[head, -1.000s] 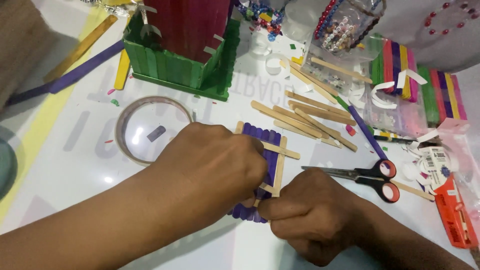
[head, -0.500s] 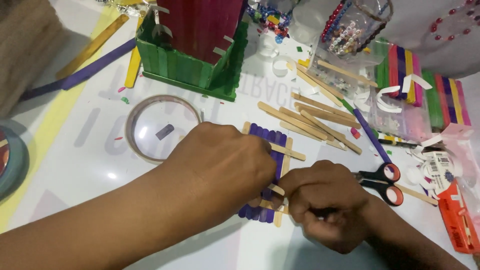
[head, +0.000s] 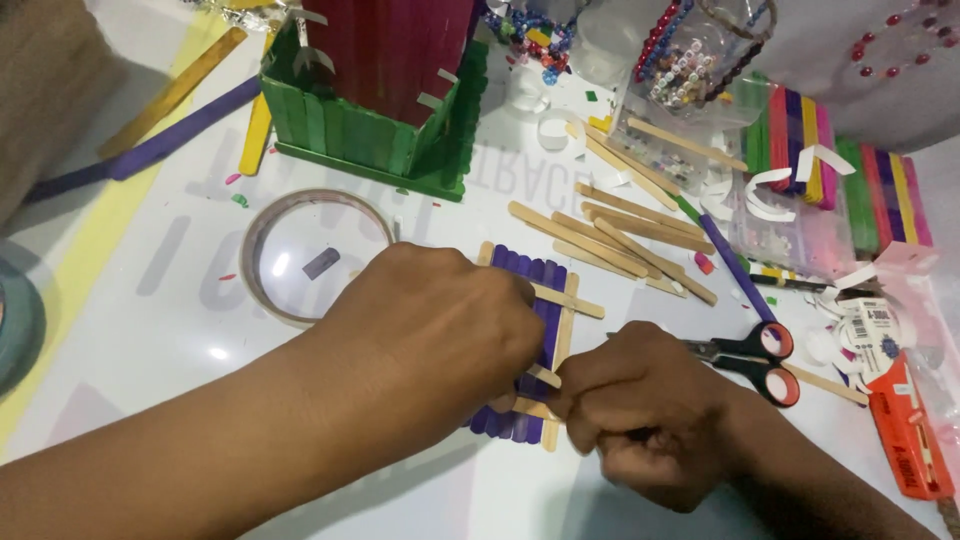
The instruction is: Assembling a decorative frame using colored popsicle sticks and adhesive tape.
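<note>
Under both hands at table centre lies a flat panel of purple craft sticks crossed by plain wooden sticks (head: 540, 300). My left hand (head: 440, 330) spreads over its nine o'clock side, fingers curled onto it, likely to pin it flat. My right hand (head: 650, 410), at the panel's five o'clock corner, is clenched, pinching a wooden cross-stick end. Red-handled black scissors (head: 765, 355) rest at three o'clock.

The stick panel (head: 535, 330) is purple with pale wooden crossbars. Beyond it, the little house (head: 385, 90) has green walls around a dark red middle. Right of the panel, the scissors (head: 750, 355) have red-and-black handles. The loose sticks (head: 620, 235) are plain tan, the tabletop (head: 150, 320) white.
</note>
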